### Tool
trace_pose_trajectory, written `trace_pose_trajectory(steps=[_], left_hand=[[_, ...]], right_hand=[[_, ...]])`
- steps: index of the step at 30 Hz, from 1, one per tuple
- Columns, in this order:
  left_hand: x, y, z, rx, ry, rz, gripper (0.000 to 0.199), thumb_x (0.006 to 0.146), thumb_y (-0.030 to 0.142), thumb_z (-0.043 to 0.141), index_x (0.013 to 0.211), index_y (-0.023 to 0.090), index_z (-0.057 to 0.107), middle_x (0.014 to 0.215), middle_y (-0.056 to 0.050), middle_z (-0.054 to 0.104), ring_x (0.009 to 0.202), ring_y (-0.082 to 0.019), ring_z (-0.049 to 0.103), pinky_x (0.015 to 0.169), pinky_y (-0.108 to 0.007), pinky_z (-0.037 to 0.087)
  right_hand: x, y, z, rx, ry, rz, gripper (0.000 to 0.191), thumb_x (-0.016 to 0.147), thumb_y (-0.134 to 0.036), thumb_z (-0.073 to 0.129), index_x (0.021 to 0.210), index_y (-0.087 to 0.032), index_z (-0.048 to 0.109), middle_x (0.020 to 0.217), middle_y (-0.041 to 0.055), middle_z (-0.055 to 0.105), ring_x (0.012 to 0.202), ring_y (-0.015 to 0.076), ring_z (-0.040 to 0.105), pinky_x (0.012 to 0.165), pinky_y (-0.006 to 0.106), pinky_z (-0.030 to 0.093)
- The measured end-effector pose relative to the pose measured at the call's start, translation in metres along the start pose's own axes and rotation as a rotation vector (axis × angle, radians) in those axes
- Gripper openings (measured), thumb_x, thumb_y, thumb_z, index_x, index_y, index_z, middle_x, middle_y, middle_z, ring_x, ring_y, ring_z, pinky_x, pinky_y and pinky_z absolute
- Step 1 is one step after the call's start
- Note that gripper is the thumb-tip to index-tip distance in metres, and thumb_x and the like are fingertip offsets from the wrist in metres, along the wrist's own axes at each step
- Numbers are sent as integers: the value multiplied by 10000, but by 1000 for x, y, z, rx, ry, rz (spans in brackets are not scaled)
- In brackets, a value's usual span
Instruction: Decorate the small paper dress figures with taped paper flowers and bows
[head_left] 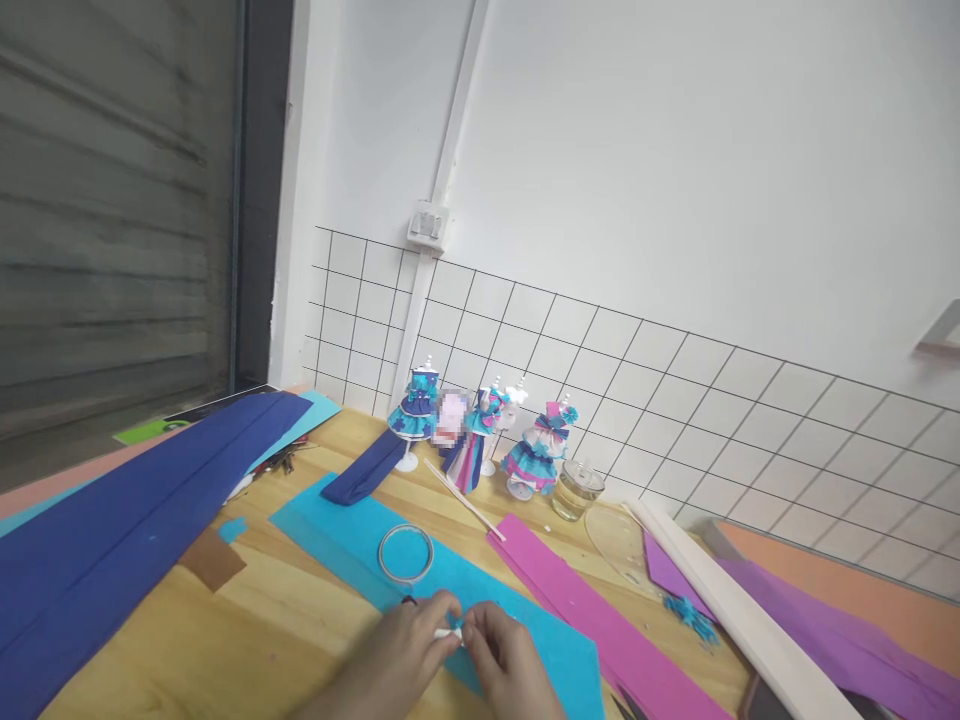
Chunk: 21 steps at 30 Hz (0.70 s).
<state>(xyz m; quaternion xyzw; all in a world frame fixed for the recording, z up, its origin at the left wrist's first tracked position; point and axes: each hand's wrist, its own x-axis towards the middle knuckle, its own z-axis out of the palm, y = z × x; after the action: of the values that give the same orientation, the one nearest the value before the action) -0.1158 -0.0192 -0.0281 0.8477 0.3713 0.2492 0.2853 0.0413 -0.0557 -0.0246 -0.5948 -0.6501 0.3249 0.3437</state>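
Note:
Low in the head view, my left hand (409, 650) and my right hand (506, 655) meet over a flat blue crepe paper strip (555, 645). Between the fingertips of both is a small white piece (448, 633), perhaps paper; its exact kind is too small to make out. My left hand pinches its near end, and my right fingertips close on its other end. A bit of blue shows just above it. Just beyond my hands, a roll of tape (405, 578) lies flat on the blue paper.
Several miniature dress forms in paper dresses (534, 455) stand along the wall beside a glass jar (577, 490). Pink paper (600, 620), a cream strip (739, 600) and blue cut pieces (691, 620) lie right. Dark blue paper (142, 540) and a brown piece (213, 560) lie left.

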Motion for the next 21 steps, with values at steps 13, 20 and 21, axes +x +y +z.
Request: trace_pose_trajectory(steps=[13, 20, 21], left_hand=[[8, -23, 20, 511, 230, 514, 228, 882, 71, 418, 753, 196, 559, 658, 0, 597, 658, -187, 560, 568, -287, 329], [2, -12, 10, 322, 156, 332, 215, 889, 86, 411, 793, 178, 580, 756, -24, 633, 718, -183, 561, 614, -271, 349], [1, -9, 7, 262, 132, 276, 226, 891, 99, 397, 792, 175, 585, 777, -34, 636, 741, -185, 561, 633, -270, 356]], right_hand=[[2, 6, -1, 611, -105, 278, 424, 559, -566, 688, 587, -175, 526, 428, -97, 340, 350, 30, 167, 390, 241, 66], [0, 1, -2, 522, -97, 210, 444, 621, -589, 657, 597, -151, 591, 431, -89, 333, 390, 34, 192, 409, 222, 112], [-1, 0, -3, 459, -93, 150, 438, 674, -579, 622, 621, -145, 622, 458, -71, 372, 429, 44, 238, 435, 214, 160]])
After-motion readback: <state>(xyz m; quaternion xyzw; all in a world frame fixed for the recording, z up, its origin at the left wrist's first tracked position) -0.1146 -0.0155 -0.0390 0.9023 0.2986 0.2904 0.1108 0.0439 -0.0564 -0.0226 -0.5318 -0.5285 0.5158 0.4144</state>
